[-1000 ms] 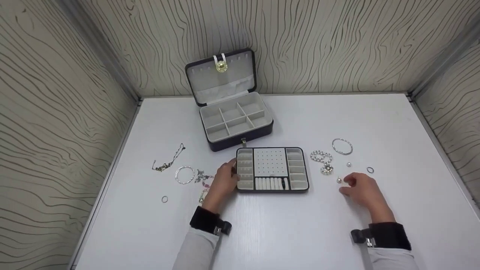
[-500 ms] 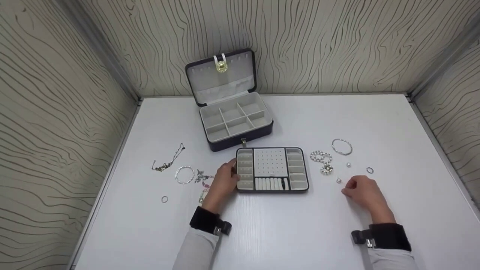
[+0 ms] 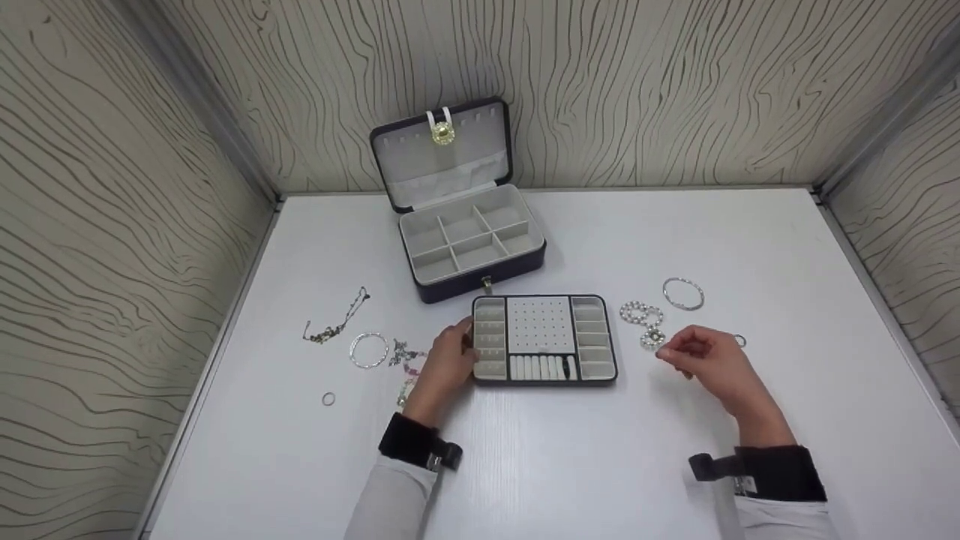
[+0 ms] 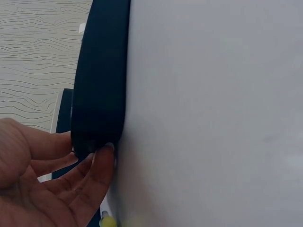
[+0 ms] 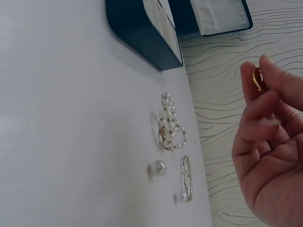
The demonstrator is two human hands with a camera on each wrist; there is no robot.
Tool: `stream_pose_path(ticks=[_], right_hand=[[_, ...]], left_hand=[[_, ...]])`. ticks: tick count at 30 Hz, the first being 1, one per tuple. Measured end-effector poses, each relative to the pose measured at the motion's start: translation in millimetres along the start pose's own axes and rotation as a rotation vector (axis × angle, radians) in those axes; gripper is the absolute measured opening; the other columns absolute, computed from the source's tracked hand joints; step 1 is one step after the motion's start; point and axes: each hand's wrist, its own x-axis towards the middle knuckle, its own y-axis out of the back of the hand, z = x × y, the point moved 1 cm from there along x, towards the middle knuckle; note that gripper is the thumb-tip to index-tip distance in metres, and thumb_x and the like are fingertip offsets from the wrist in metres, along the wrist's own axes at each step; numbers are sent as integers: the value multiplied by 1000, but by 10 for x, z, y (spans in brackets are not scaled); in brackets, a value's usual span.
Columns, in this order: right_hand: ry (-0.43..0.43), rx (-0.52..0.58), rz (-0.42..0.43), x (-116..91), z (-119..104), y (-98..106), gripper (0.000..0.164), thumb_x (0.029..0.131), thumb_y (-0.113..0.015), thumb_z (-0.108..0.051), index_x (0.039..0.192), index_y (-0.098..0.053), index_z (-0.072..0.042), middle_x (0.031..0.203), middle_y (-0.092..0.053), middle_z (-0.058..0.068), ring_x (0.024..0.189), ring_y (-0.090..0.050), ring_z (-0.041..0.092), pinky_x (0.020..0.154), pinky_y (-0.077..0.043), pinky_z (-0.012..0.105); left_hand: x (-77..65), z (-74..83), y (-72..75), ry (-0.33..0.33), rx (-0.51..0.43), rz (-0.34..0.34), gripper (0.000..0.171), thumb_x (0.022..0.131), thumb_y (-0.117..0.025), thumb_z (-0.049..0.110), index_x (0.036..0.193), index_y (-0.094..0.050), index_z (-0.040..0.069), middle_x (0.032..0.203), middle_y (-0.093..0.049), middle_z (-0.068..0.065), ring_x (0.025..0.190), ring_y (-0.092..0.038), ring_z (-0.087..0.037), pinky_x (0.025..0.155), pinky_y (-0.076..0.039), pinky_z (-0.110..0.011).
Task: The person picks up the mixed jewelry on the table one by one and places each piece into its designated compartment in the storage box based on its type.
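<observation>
My left hand [image 3: 444, 364] grips the left side of a dark-edged jewelry tray [image 3: 544, 382], thumb on one face and fingers on the other in the left wrist view. The tray has side compartments, a pegboard of holes and ring rolls with one dark item among them. My right hand [image 3: 712, 364] is raised right of the tray. Between its thumb and forefinger it pinches a small gold ring [image 5: 255, 78]. On the table beyond lie a pearl string [image 5: 171, 118], a large pearl earring [image 5: 161, 168] and a smaller one [image 5: 183, 195]; in the head view the hand covers both earrings.
Behind the tray stands an open jewelry box [image 3: 480, 274] with divided compartments. Left of it lie a dark chain bracelet [image 3: 328, 333], a silver bangle [image 3: 352, 360] and a ring [image 3: 324, 401]. Another bangle [image 3: 665, 298] and a dark ring [image 3: 741, 340] lie at right.
My right hand has lifted and moved forward and left, from beside the large pearl earring toward the pearl string. My left hand and the tray have stayed in place.
</observation>
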Motion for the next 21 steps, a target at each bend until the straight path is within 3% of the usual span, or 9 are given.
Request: stream_pose_path(ticks=[5,9,13,21], right_hand=[[112,166,-46,14,-99,-144,19,88,-69,2,91,-57,17,93,-70,20,72,-65,15,65,-55,27],[137,195,-78,57,-149,-263,16,89,-67,4,88,-56,16,97,-66,30,76,-69,19,70,-57,31],[131,210,-89,107,-190,-362,16,88,-68,5,89,-56,15,98,-65,31,81,-70,20,75,-57,32],[118,220,-104,165,-236,-492,26,89,-67,3,109,-60,18,98,-66,32,84,-71,23,77,-57,31]], left_hand=[[10,-3,-15,10,9,-3,60,86,-56,-7,145,-43,-3,98,-60,-11,88,-56,-23,80,-49,-38],[11,-6,-9,-3,9,2,61,84,-57,-8,143,-44,-3,95,-60,-11,86,-56,-23,79,-49,-39],[8,-5,-7,-9,3,1,61,84,-56,-8,143,-45,-2,94,-59,-11,85,-56,-23,78,-49,-39],[5,-15,-4,-40,8,16,61,82,-56,-9,142,-47,-2,92,-60,-11,83,-55,-23,78,-48,-39]])
